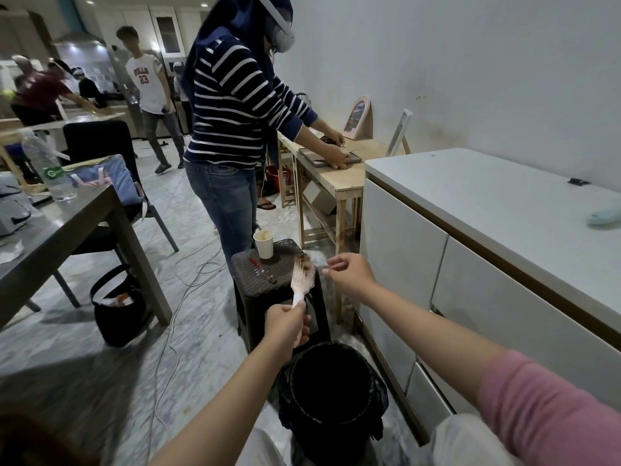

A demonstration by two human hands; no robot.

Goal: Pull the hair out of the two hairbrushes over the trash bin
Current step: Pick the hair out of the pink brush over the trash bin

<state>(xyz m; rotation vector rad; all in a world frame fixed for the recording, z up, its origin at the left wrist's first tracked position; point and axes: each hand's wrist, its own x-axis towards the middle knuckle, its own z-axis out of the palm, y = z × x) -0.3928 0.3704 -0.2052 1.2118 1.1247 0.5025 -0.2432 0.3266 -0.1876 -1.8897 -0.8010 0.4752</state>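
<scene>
My left hand [287, 326] grips the handle of a white hairbrush [300, 280], held upright with brown hair caught in its bristles at the top. My right hand [347, 272] is just right of the brush head, fingertips pinched together on what looks like a thin strand of hair. The black trash bin [331, 351] stands on the floor between my knees, below and nearer than both hands. A pale green object [603, 217], possibly the second brush, lies on the white counter at the far right.
A dark wicker stool [285, 274] behind the brush carries a paper cup [263, 243] and a red-handled tool [263, 270]. A person in a striped top [232, 105] stands at a wooden bench. White cabinet [470, 264] on the right, grey table [67, 230] and black bag [116, 311] on the left, cables on floor.
</scene>
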